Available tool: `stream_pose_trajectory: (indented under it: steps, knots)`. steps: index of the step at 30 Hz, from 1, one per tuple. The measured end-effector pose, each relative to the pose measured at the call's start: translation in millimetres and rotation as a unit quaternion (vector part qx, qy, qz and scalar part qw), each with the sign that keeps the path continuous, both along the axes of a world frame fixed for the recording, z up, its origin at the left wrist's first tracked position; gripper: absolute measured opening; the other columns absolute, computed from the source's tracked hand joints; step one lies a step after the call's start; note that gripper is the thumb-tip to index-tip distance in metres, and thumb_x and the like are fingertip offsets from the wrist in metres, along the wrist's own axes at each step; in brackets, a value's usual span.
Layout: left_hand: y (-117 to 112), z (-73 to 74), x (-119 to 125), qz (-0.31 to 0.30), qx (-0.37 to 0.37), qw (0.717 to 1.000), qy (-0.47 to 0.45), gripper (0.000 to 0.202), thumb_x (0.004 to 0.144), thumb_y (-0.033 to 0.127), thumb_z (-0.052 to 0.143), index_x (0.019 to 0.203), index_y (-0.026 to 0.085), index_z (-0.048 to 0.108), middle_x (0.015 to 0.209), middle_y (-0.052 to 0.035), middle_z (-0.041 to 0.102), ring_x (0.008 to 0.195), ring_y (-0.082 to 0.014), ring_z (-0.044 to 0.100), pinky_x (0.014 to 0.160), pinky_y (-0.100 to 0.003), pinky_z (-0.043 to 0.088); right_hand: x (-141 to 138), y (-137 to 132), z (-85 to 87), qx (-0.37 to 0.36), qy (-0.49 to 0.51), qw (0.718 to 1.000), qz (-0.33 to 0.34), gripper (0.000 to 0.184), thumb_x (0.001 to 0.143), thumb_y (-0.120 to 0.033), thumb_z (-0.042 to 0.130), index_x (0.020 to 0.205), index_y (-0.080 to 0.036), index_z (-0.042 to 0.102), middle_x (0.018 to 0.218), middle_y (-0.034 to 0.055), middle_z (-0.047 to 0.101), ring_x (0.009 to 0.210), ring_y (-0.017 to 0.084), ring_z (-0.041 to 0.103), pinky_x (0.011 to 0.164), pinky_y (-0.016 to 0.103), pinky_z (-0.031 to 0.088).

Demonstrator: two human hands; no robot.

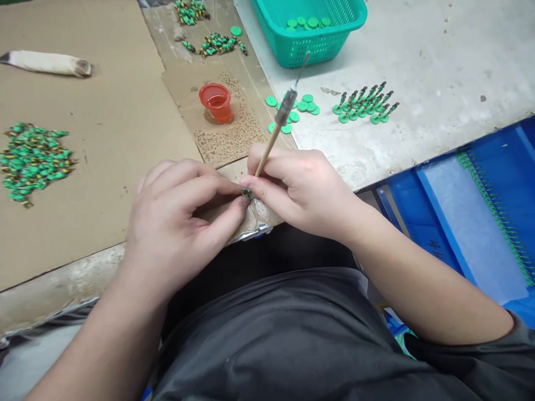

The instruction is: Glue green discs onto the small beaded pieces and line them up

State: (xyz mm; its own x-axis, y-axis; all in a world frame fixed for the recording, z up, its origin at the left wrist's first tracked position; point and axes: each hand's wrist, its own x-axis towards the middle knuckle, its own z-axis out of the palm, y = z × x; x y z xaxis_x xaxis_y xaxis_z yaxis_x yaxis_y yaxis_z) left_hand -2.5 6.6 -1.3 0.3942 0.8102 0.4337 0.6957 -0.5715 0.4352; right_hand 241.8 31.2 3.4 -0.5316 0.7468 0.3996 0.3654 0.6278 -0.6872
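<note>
My left hand [179,217] pinches a small green and dark piece [247,193] between thumb and forefinger, just above the table's near edge. Close against it, my right hand [301,186] is closed on a thin wooden-handled tool [276,131]. Dark wrapping covers the tool's upper part, and a fine needle-like tip points up and away from me. The tool's lower end is hidden in my right fingers, which meet the piece. Whether they also grip it I cannot tell.
Piles of green, yellow and black pieces [35,161] lie left and at the back. A red cup [215,103] stands ahead, near loose green discs [307,106]. Discs with upright figures [365,103] stand right of a teal basket [288,47]. Blue trays [451,223] sit lower right.
</note>
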Motion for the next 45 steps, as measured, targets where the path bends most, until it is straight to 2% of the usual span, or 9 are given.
stream_pose_trajectory:
  steps: [9, 14, 18, 22, 29, 32, 36, 41, 45]
  knots:
    - [0, 1.1, -1, 0.018, -0.037, 0.999, 0.015, 0.022, 0.115, 0.043, 0.07, 0.1, 0.029, 0.079, 0.101, -0.0019, 0.08, 0.101, -0.026, 0.071, 0.099, -0.045, 0.051, -7, -1, 1.2, -0.004, -0.006, 1.0, -0.011, 0.017, 0.126, -0.03, 0.06, 0.114, -0.025, 0.072, 0.099, -0.0024, 0.077, 0.091, 0.018, 0.077, 0.094, 0.029, 0.061]
    - [2, 4.6, 0, 0.021, -0.064, 0.998, 0.016, 0.021, 0.113, 0.042, 0.07, 0.1, 0.03, 0.081, 0.097, -0.0018, 0.078, 0.098, -0.0259, 0.072, 0.094, -0.045, 0.05, -12, -4, -1.3, -0.017, 0.013, 0.999, -0.024, 0.024, 0.125, -0.028, 0.06, 0.102, -0.025, 0.066, 0.099, -0.0008, 0.078, 0.09, 0.018, 0.077, 0.089, 0.029, 0.06]
    - [-1, 9.5, -2, 0.033, -0.099, 0.994, 0.029, 0.02, 0.112, 0.043, 0.07, 0.112, 0.033, 0.087, 0.108, -0.0018, 0.084, 0.107, -0.0274, 0.077, 0.096, -0.046, 0.051, -3, -12, -1.7, -0.059, 0.087, 0.989, -0.105, 0.029, 0.124, -0.036, 0.066, 0.097, -0.027, 0.062, 0.089, -0.0022, 0.076, 0.08, 0.016, 0.077, 0.078, 0.029, 0.06]
    - [-6, 12.8, -5, 0.033, -0.118, 0.992, 0.009, 0.022, 0.114, 0.045, 0.068, 0.114, 0.035, 0.087, 0.112, -0.0007, 0.088, 0.11, -0.0265, 0.081, 0.103, -0.046, 0.055, 14, -20, -6.4, -0.127, 0.187, 0.951, -0.21, 0.033, 0.122, -0.053, 0.071, 0.102, -0.028, 0.064, 0.079, -0.004, 0.077, 0.066, 0.015, 0.075, 0.068, 0.029, 0.063]
    - [-6, 16.6, 9, 0.06, -0.111, 0.991, -0.042, 0.024, 0.11, 0.051, 0.073, 0.102, 0.032, 0.085, 0.096, -0.0004, 0.086, 0.095, -0.0241, 0.078, 0.095, -0.044, 0.057, 20, -19, -20.3, -0.124, 0.184, 0.95, -0.219, 0.039, 0.117, -0.058, 0.072, 0.095, -0.027, 0.065, 0.082, -0.0005, 0.079, 0.071, 0.017, 0.077, 0.07, 0.031, 0.062]
    - [-8, 30.2, 14, 0.092, -0.177, 0.971, -0.135, 0.029, 0.105, 0.055, 0.076, 0.096, 0.031, 0.087, 0.09, -0.0016, 0.085, 0.083, -0.0219, 0.075, 0.08, -0.039, 0.059, 19, -18, -19.2, -0.163, 0.182, 0.944, -0.223, 0.043, 0.114, -0.064, 0.073, 0.093, -0.028, 0.064, 0.083, 0.0016, 0.082, 0.073, 0.019, 0.078, 0.074, 0.033, 0.063]
    - [-24, 65.8, 13, 0.081, -0.258, 0.932, -0.24, 0.03, 0.094, 0.059, 0.086, 0.093, 0.03, 0.09, 0.09, -0.0033, 0.088, 0.079, -0.0229, 0.078, 0.072, -0.035, 0.064, 20, -17, -16.6, -0.173, 0.189, 0.942, -0.217, 0.044, 0.111, -0.066, 0.072, 0.093, -0.028, 0.065, 0.08, 0.0035, 0.083, 0.068, 0.02, 0.077, 0.071, 0.033, 0.062]
    - [-54, 107.8, 16, 0.04, -0.239, 0.932, -0.27, 0.023, 0.094, 0.054, 0.088, 0.085, 0.032, 0.09, 0.088, -0.0027, 0.087, 0.077, -0.0227, 0.079, 0.069, -0.034, 0.067, 18, -16, -16.2, -0.169, 0.194, 0.942, -0.214, 0.044, 0.107, -0.068, 0.074, 0.09, -0.028, 0.065, 0.075, 0.0043, 0.082, 0.066, 0.021, 0.077, 0.068, 0.033, 0.06]
    - [-75, 126.5, 15, 0.015, -0.22, 0.938, -0.267, 0.024, 0.1, 0.05, 0.084, 0.083, 0.033, 0.088, 0.085, -0.0018, 0.085, 0.075, -0.0215, 0.077, 0.072, -0.034, 0.068, 17, -15, -17.2, -0.167, 0.193, 0.945, -0.207, 0.047, 0.106, -0.07, 0.074, 0.092, -0.027, 0.066, 0.075, 0.0053, 0.082, 0.066, 0.022, 0.077, 0.068, 0.034, 0.062]
